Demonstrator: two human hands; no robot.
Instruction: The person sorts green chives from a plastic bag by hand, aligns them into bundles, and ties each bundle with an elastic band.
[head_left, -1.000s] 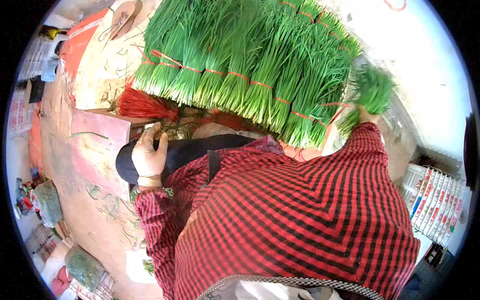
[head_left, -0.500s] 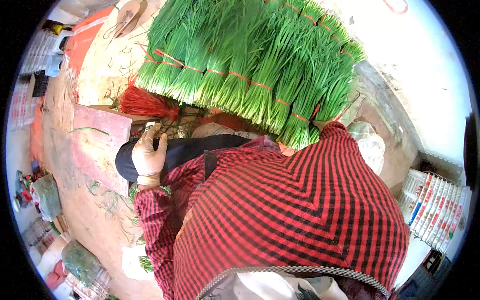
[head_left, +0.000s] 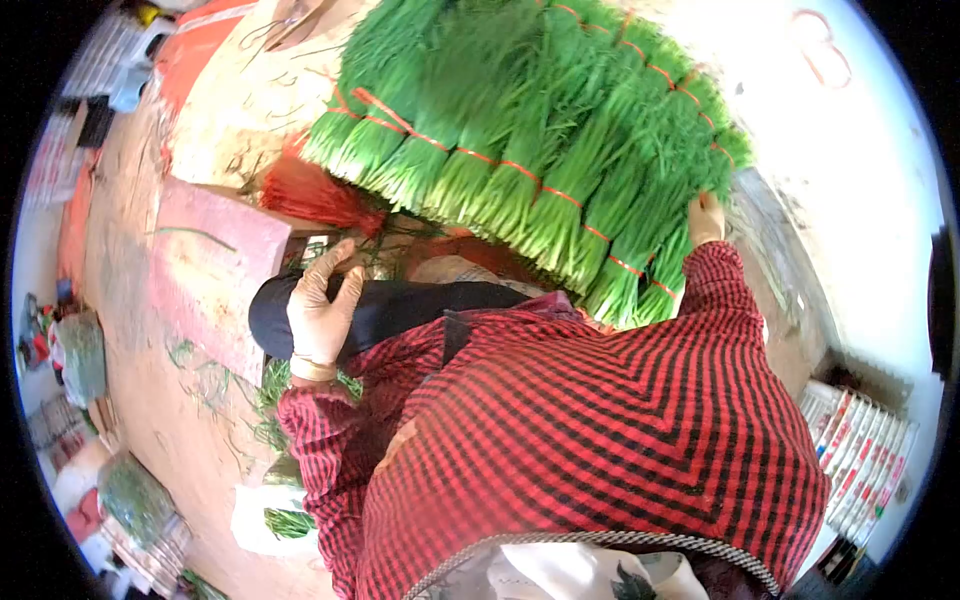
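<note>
Rows of green garlic chive bundles (head_left: 520, 180), bound with red ties, lie piled in front of me, pale stem ends facing my lap. My gloved right hand (head_left: 706, 218) is at the right end of the pile, touching the leaves of the outermost bundle. Its fingertips are partly lost among the greens, so their grip is unclear. Above my dark-trousered knee (head_left: 400, 310), my gloved left hand (head_left: 325, 308) is raised with thumb and fingers apart, holding nothing. A bunch of red ties (head_left: 318, 197) lies beyond it.
A pinkish board (head_left: 215, 275) stands left of my knee, a loose green leaf on it. Stacked white crates (head_left: 860, 455) are at the right. Greens in a white bag (head_left: 265, 520) and filled plastic bags (head_left: 140, 500) sit on the floor at left. Loose leaves litter the ground.
My right hand, hidden behind my sleeve earlier, has reached forward to the right end of the chives and now shows. My left hand stays by the knee. The whole view has shifted slightly.
</note>
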